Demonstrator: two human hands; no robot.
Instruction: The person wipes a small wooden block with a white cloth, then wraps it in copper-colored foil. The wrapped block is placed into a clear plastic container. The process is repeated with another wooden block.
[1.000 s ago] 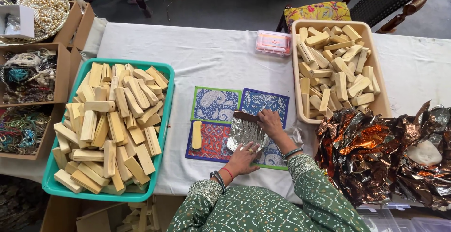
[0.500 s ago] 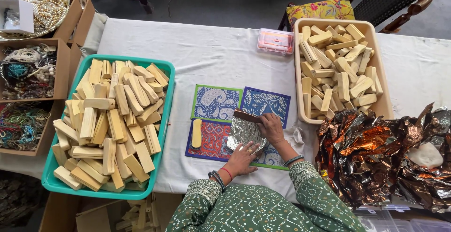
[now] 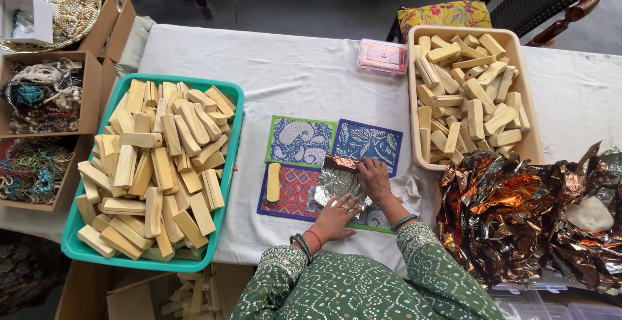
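With my left hand (image 3: 335, 215) spread flat on the foil sheet (image 3: 337, 184) and my right hand (image 3: 374, 176) pinching its folded coppery edge, atop the patterned mats (image 3: 301, 140), I'd judge firm, even pressing makes tight creases.

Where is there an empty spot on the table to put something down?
White cloth lies bare between the green tray, pink box and patterned mats. It's crowded by the foil pile and where both hands press foil.

Bright, even daylight, soft shadows, sharp focus, glare on the crumpled foil (image 3: 518, 216).
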